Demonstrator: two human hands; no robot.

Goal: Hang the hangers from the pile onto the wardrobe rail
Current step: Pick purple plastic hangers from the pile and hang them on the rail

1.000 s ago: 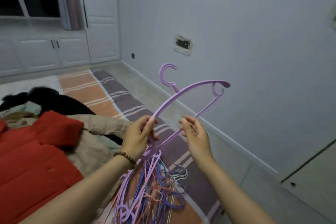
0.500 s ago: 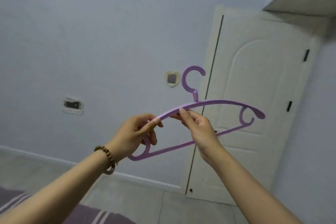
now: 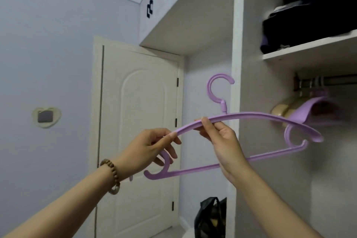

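Both hands hold one purple plastic hanger [image 3: 257, 117] level in front of me, hook pointing up. My left hand [image 3: 152, 147] pinches its left end. My right hand [image 3: 222, 141] grips the top bar just left of the hook's base. To the upper right, inside the open wardrobe, runs the dark rail [image 3: 336, 80]. Several hangers hang on it, among them a beige hanger [image 3: 280, 108] and a purple one [image 3: 307, 114]. The hanger I hold is below and left of the rail, apart from it. The pile of hangers is out of view.
The wardrobe's white side panel [image 3: 236, 44] stands just behind the hanger's hook. A shelf [image 3: 309, 52] above the rail carries dark folded clothes [image 3: 309, 17]. A white door [image 3: 139, 121] is at the left, and a black bag [image 3: 210, 216] sits on the floor below.
The view has swung right, from the bed and pile past the wall and door to the wardrobe. The hanger left the pile and now sits level; my right hand went from bottom to top bar.
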